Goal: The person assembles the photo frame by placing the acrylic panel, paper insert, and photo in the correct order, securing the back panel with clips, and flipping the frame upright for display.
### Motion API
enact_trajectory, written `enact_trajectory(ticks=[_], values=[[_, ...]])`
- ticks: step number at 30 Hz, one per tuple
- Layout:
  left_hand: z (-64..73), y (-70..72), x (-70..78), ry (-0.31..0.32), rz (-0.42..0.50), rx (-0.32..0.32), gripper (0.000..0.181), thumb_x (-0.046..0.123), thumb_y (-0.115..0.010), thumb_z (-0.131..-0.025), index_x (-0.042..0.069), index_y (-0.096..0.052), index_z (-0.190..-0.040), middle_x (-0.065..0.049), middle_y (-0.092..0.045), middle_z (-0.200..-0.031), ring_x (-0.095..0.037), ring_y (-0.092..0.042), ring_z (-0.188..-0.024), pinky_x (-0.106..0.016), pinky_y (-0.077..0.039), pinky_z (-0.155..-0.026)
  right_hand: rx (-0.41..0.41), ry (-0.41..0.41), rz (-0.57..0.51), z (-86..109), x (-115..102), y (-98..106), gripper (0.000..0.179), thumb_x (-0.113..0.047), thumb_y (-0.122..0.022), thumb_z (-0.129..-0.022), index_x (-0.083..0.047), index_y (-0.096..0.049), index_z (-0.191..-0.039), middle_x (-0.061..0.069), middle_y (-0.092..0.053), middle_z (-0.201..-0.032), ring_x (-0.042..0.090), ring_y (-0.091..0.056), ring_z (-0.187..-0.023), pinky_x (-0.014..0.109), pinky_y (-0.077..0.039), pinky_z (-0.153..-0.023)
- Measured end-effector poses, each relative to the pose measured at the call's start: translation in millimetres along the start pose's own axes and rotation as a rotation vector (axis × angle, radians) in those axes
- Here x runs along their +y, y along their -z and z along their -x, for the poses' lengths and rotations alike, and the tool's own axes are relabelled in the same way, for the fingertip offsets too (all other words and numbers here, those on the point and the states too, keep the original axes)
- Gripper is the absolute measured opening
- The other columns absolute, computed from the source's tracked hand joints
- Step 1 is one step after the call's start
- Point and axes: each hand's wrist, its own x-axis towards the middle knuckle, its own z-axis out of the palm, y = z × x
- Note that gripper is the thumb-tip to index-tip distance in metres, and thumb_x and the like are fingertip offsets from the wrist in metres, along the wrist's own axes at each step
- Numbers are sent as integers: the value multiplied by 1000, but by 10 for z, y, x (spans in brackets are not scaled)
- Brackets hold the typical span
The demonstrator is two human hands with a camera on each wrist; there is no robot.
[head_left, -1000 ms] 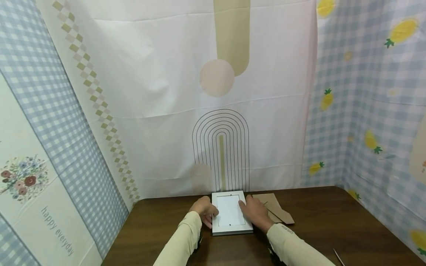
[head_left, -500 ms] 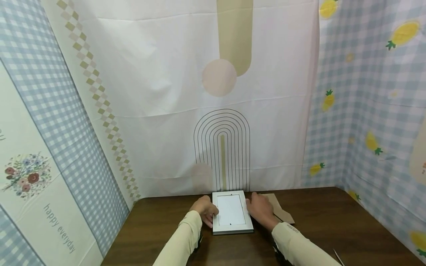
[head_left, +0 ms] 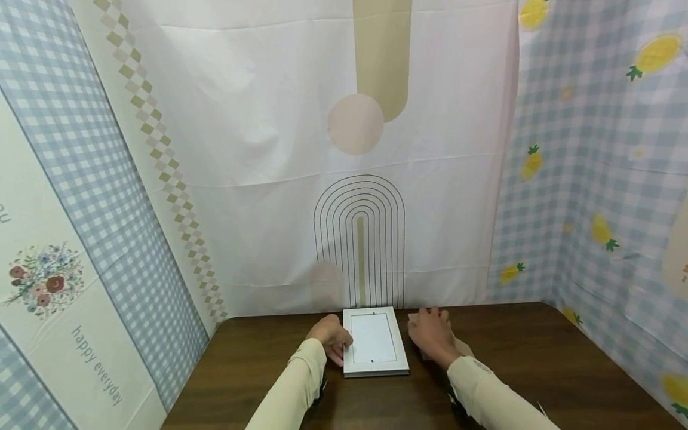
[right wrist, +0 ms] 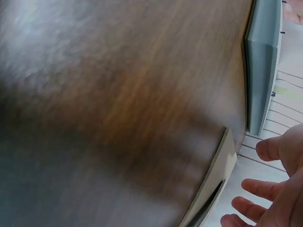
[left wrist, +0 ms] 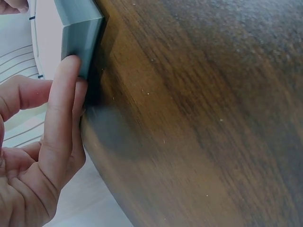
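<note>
A white picture frame lies flat at the table's back edge, with a white sheet inside its border and small dark tabs at the ends. My left hand holds the frame's left edge, fingers along its side and thumb over the top. To the right of the frame, my right hand hovers over a tan board that has a dark strip on it. Its fingers are spread and appear apart from the board. In the head view this hand covers most of the board.
The dark wooden table ends just behind the frame, against a white patterned cloth. At the lower right, a thin pointed thing is mostly hidden by the right sleeve. Checked cloths hang on both sides.
My right hand has left the frame's right border and moved right, over the tan board. My left hand stays on the frame's left edge.
</note>
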Motion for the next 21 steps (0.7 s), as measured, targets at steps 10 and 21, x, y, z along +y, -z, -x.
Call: enact_trajectory(ticks=[10, 21], values=[[-21, 1, 3, 4, -10, 2, 15, -6, -75, -93, -9, -62, -99, -27, -70, -86, -34, -78, -62, -40, -74, -60, -56, -18, 13, 34, 119, 14, 41, -25, -71, -104, 14, -68, -115, 43, -62, -126, 64, -53, -125, 73, -53, -105], [1, 2, 17, 6, -5, 1, 14, -7, -74, -93, -9, -62, -99, -28, -71, -84, -36, -79, -64, -42, -75, -62, -53, -71, 26, 29, 205, 18, 59, -39, -84, -95, 14, -70, -115, 45, -64, -119, 66, -55, -121, 74, -54, -101]])
